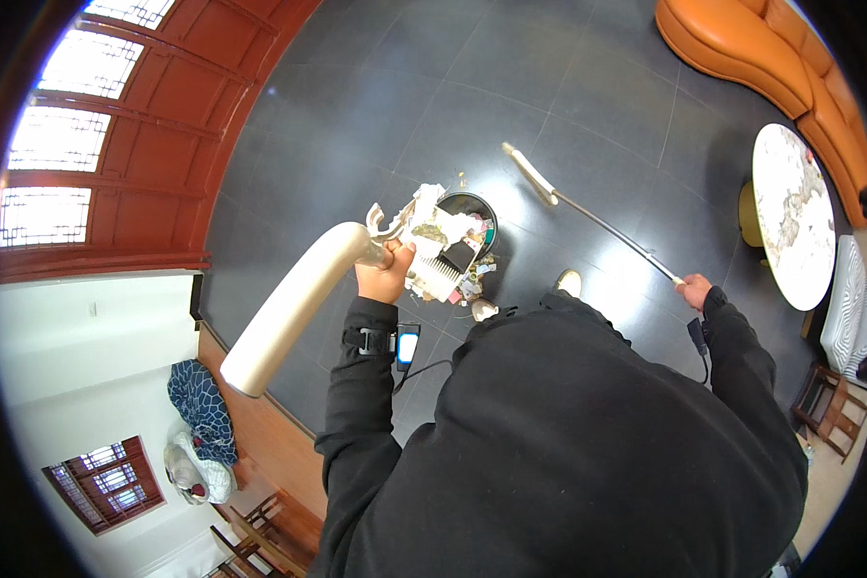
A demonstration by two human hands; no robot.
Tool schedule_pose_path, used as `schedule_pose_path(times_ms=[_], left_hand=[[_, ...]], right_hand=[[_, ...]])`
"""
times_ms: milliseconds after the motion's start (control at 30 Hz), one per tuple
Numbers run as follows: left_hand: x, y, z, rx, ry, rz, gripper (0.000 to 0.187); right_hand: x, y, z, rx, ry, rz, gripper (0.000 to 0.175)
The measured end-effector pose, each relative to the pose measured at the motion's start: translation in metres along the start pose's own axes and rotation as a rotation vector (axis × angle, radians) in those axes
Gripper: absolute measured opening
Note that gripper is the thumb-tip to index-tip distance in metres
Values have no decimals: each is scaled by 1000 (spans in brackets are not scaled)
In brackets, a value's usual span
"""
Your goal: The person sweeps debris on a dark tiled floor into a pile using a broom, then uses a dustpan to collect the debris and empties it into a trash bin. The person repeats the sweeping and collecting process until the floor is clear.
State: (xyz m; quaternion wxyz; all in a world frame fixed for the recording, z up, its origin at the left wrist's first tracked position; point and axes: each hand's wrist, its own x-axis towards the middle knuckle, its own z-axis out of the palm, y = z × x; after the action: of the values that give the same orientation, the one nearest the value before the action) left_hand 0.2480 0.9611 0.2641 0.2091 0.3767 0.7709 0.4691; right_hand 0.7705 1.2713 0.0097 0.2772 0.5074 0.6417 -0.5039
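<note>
My left hand (385,273) grips the cream handle (296,307) of a dustpan with comb teeth (437,271). Crumpled paper, wrappers and a small black object (459,254) lie heaped on and around the pan. Beside and partly beneath this heap is a round black trash bin (493,211), its dark inside partly visible. Scraps (471,287) show by my shoe; I cannot tell whether they lie on the floor or in the pan. In my right hand (693,290) is the end of a broom's metal pole (614,233). Its cream head (533,173) rests low over the floor, ahead and to the right of the bin.
Dark tiles (376,115) cover the floor. To the right stand an oval marble-patterned table (795,217) and an orange sofa (737,50). Red lattice-window panels (166,108) line the left. A wooden platform (260,426) holds a patterned blue cloth (204,404), lower left.
</note>
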Motion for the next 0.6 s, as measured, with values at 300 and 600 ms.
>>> schedule_pose_path(times_ms=[300,600], left_hand=[[3,-8,-3,-22,-22,8,30],[5,-7,-7,-12,-13,35,30]], right_hand=[[-48,-22,-7,110,-35,-143,45],[-39,-86,-2,35,-183,-163,42]])
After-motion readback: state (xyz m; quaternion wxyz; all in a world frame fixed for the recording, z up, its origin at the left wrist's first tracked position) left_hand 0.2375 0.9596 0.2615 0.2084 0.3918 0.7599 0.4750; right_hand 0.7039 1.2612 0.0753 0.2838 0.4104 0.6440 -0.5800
